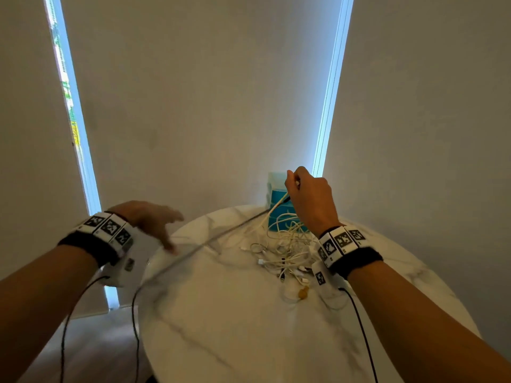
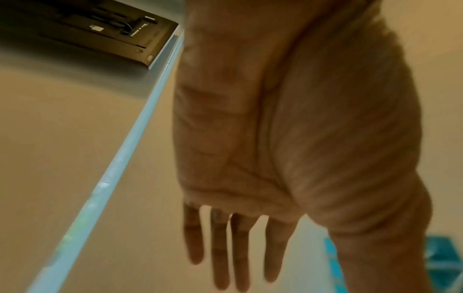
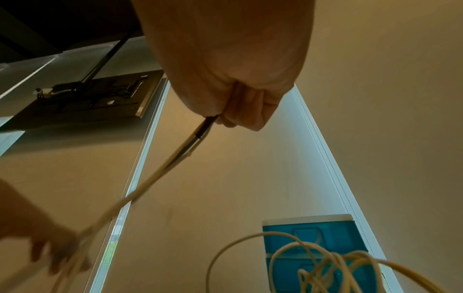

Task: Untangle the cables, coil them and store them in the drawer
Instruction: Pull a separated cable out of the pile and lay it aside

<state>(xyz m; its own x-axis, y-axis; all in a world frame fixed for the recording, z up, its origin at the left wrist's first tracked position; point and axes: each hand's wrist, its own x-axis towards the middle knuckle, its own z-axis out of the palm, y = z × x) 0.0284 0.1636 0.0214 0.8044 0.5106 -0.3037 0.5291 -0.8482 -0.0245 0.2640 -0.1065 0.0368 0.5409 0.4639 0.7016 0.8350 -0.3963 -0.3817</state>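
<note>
A tangle of white cables (image 1: 287,250) lies on the round marble table (image 1: 235,313), in front of a small blue drawer unit (image 1: 276,200). My right hand (image 1: 301,189) is raised above the tangle and grips the plug ends of a grey cable (image 1: 210,239) and a white strand. The right wrist view shows that fist (image 3: 238,103) closed on the black plug, with the grey cable (image 3: 160,168) running taut down to the left. My left hand (image 1: 166,230) hovers blurred beside this cable at the table's left edge. Its palm (image 2: 238,247) is flat, fingers straight, holding nothing.
White loops (image 3: 325,263) hang in front of the drawer unit (image 3: 325,234). A small yellow-brown piece (image 1: 303,293) lies near the tangle. Black leads hang from both wrist bands. A dark screen on an arm (image 3: 87,99) is mounted to the left.
</note>
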